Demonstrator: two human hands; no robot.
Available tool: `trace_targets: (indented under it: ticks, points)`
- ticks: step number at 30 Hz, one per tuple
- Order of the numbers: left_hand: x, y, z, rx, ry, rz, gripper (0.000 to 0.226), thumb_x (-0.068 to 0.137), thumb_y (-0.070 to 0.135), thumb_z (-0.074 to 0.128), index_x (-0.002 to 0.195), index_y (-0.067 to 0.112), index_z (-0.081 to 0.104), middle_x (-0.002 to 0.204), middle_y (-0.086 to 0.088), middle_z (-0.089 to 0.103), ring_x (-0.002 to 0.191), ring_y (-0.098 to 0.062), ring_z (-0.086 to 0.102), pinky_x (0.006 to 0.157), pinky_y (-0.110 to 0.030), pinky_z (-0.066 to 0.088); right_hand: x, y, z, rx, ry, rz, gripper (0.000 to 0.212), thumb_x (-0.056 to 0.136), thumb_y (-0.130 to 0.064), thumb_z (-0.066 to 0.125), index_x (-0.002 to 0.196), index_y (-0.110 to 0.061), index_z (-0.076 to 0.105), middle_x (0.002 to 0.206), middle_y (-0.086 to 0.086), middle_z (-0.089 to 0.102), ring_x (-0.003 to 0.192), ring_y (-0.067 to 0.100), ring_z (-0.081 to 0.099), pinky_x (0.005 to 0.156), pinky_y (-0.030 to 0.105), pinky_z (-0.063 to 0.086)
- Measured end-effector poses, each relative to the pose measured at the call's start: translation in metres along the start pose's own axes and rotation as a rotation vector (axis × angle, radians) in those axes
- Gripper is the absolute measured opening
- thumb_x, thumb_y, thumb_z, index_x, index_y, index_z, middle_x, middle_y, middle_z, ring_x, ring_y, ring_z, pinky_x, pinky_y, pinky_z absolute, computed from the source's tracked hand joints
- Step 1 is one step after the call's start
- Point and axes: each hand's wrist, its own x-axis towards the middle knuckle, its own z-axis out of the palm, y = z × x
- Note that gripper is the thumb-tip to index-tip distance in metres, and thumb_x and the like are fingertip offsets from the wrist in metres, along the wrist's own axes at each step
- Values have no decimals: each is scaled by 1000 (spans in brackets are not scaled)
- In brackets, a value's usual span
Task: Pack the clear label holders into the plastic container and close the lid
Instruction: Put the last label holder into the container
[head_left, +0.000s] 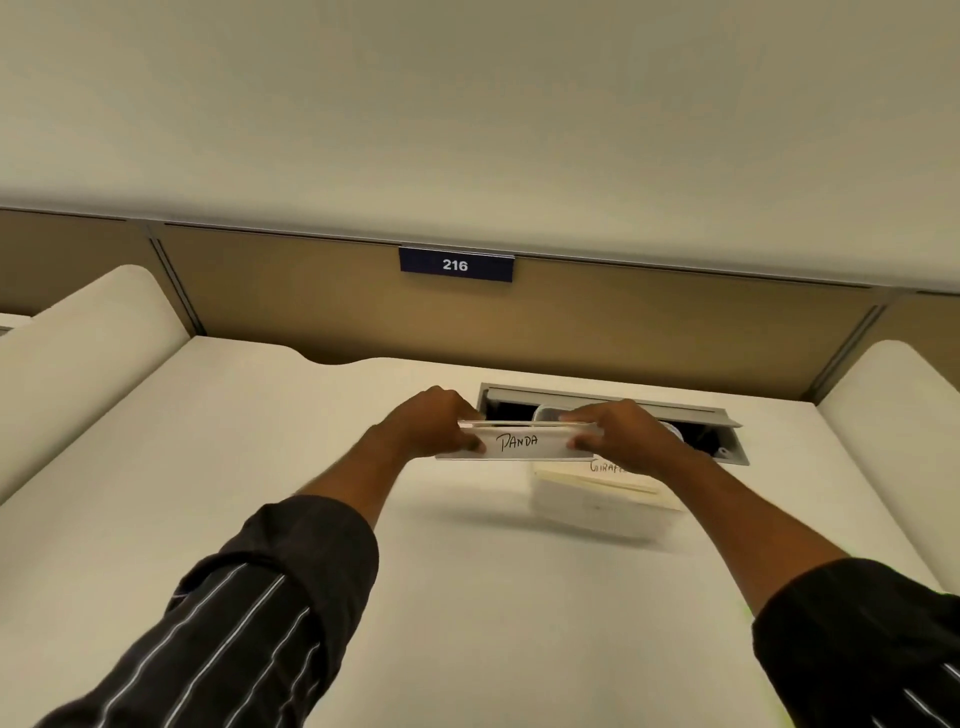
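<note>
Left hand (434, 423) and right hand (621, 431) each pinch 1 end of the clear flat label holder marked PANDA (524, 441), held above the white desk (260, 467); keep it level, lower it squarely into the translucent plastic container (597, 512) just below right, where a 2nd holder (605, 467) lies; the open grey cable tray (722, 447) behind is a drop risk; the blue 216 sign (456, 265) sits beyond.

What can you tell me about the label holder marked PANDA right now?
The PANDA label holder is a long, narrow clear plastic strip with a white paper insert hand-lettered in black. It is held level above the white desk, lengthwise left to right, its lettered face toward the camera. The left hand pinches its left end and the right hand its right end. It is not yet in the container.
</note>
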Motion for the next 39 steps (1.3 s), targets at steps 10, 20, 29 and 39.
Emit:
trace_targets:
  ticks: [10, 20, 29, 39]
  points:
    - [60, 90, 35, -18, 3, 82, 51, 76, 41, 74, 124, 26, 64, 122, 0, 68, 111, -22, 61, 94, -31, 48, -20, 93, -41, -23, 85, 71, 35, 82, -25, 71, 116, -20, 68, 116, 1, 68, 106, 18, 60, 84, 23, 40]
    - [108, 105, 66, 97, -128, 124, 42, 94, 30, 58, 133, 14, 56, 133, -8, 58, 122, -26, 53, 95, -33, 42, -4, 134, -29, 20, 48, 167, 33, 82, -28, 71, 115, -23, 69, 113, -2, 71, 98, 12, 61, 71, 9, 38]
    - [130, 97, 91, 116, -153, 64, 50, 84, 29, 71, 130, 13, 59, 128, -8, 62, 115, -25, 60, 96, -32, 45, 15, 145, -11, -154, -71, 89, 36, 81, -36, 71, 114, -21, 70, 115, 2, 71, 107, 22, 63, 93, 32, 48]
    - [148, 98, 122, 231, -156, 83, 41, 91, 20, 63, 129, 6, 57, 128, -14, 60, 119, -28, 56, 102, -35, 46, 35, 147, 5, -452, -136, 70, 41, 83, -41, 68, 116, -16, 66, 110, 9, 69, 100, 27, 64, 84, 35, 50]
